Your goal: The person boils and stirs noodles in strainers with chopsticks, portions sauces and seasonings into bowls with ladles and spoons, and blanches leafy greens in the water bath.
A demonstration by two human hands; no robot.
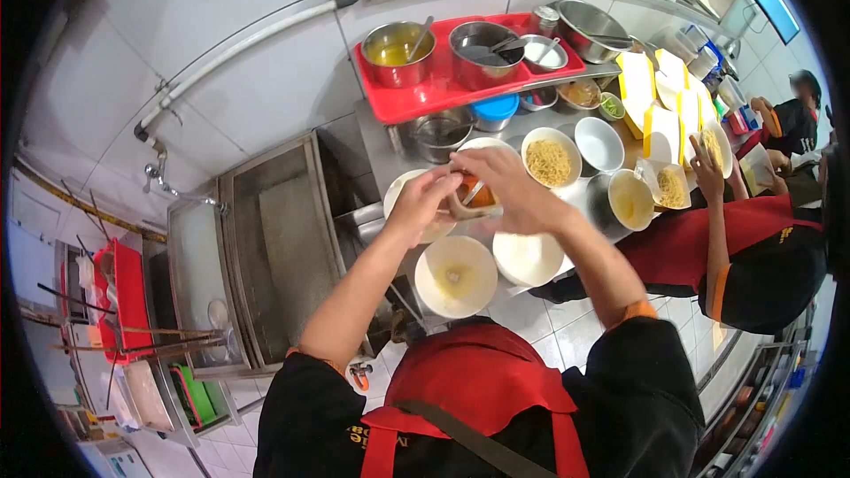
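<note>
My left hand (425, 202) and my right hand (506, 184) meet above the steel counter, fingers bent and fingertips close together. Whatever they pinch is too small or hidden to make out. Between them shows a container of orange-red contents (479, 195) with a spoon in it, partly covered by my fingers. Below my hands are a white bowl with a little yellowish liquid (453, 278) and another white bowl (529, 258). A further pale bowl (400, 195) is partly hidden behind my left hand. Right of my hands stands a bowl of noodles (550, 159) beside an empty white bowl (599, 145).
A red tray (394, 104) on the shelf carries a pot of yellow liquid (397, 53) and a pot of dark liquid (485, 55). Yellow-edged boxes (662, 131) stand at right, near a co-worker's hand (708, 168). A steel sink unit (283, 248) lies left.
</note>
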